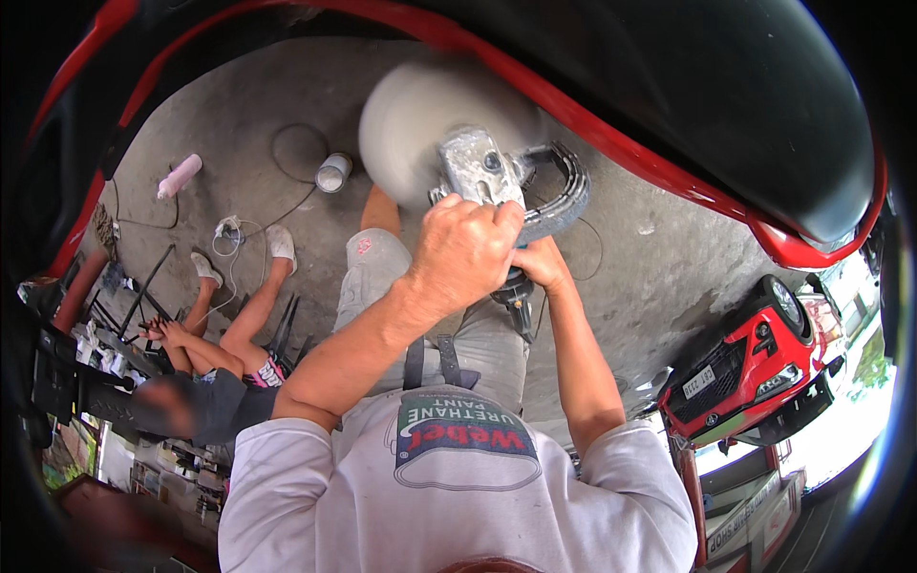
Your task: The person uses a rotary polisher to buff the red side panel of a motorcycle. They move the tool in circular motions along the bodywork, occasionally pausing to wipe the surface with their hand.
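Evidently for steadiness, my left hand (464,246) is clasping the polisher (472,156) behind its blurred pad (406,134) while my right hand (543,263) is gripping it farther back.

Left hand (463,246) is clenched, back uppermost. Right hand (542,263) sits just beside it, partly hidden. Left forearm (361,346) and right forearm (581,355) angle inward.

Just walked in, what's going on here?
The left hand and right hand both grip a power polisher. Its round pale pad is blurred, apparently spinning, close to red-trimmed black bodywork; whether they touch is unclear. Another person sits off to the left.
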{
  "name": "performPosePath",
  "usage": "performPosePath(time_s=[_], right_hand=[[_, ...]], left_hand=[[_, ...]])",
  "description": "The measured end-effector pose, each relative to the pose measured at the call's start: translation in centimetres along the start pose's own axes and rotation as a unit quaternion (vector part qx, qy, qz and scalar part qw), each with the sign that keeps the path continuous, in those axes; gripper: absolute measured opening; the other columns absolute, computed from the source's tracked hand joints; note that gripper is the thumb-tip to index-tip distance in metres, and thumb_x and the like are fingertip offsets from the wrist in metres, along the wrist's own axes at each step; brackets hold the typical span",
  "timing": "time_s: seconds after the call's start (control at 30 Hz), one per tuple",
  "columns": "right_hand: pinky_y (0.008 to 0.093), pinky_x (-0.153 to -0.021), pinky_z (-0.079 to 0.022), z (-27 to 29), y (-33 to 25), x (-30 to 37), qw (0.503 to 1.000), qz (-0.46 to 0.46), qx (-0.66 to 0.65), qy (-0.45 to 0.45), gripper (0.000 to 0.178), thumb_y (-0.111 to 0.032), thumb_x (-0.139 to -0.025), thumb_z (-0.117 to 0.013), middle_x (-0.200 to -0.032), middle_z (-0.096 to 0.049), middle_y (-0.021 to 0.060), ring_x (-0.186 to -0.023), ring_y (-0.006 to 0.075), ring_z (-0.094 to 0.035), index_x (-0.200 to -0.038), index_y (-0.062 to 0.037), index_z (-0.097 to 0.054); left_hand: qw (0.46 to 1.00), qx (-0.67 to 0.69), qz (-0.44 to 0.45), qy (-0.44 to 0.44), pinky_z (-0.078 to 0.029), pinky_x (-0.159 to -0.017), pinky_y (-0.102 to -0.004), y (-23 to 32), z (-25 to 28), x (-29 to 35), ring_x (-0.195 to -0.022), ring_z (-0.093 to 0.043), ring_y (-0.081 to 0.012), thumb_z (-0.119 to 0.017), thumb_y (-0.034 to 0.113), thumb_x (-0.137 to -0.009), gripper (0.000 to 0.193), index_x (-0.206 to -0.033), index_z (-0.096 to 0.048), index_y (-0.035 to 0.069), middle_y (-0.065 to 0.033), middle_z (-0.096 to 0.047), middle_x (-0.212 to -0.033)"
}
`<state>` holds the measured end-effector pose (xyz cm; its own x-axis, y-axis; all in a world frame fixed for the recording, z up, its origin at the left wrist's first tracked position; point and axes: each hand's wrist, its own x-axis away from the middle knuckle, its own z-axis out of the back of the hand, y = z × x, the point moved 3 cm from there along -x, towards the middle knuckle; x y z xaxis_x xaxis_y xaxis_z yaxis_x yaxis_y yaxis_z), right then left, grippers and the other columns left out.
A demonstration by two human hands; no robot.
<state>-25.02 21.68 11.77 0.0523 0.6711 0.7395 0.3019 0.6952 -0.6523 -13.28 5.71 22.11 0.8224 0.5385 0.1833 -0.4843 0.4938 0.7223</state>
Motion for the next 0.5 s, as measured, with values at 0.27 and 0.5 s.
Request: performPosePath(time_s=[0.27,0.5], right_hand=[[0.0360,-0.096,-0.056,-4.1,-3.4,-9.0,0.996,0.057,0.032,-0.058,0.056,-0.025,-0.073,-0.089,-0.111,-0.078,0.0071,-0.103,0.0159,-0.070,-0.121,-0.0001,-0.077],[0.0393,-0.110,-0.052,-0.5,-0.2,-5.9,0.998,0.033,0.020,-0.050,0.067,-0.018,-0.069,-0.092,-0.122,-0.078,0.0094,-0.118,0.0214,-0.070,-0.130,0.0013,-0.072]], left_hand=[[0.996,-0.072,0.033,0.035,-0.055,-0.074,-0.0456,-4.7,4.9,-1.4,-0.073,-0.073,-0.0339,-0.084,0.011,-0.073,0.038,-0.104,-0.064,0.005,-0.0116,-0.070,-0.075],[0.999,-0.018,0.019,0.019,-0.053,-0.073,-0.0473,-2.2,1.4,-0.7,-0.073,-0.071,-0.0357,-0.081,0.011,-0.075,0.034,-0.102,-0.061,0.005,-0.0132,-0.069,-0.075]])
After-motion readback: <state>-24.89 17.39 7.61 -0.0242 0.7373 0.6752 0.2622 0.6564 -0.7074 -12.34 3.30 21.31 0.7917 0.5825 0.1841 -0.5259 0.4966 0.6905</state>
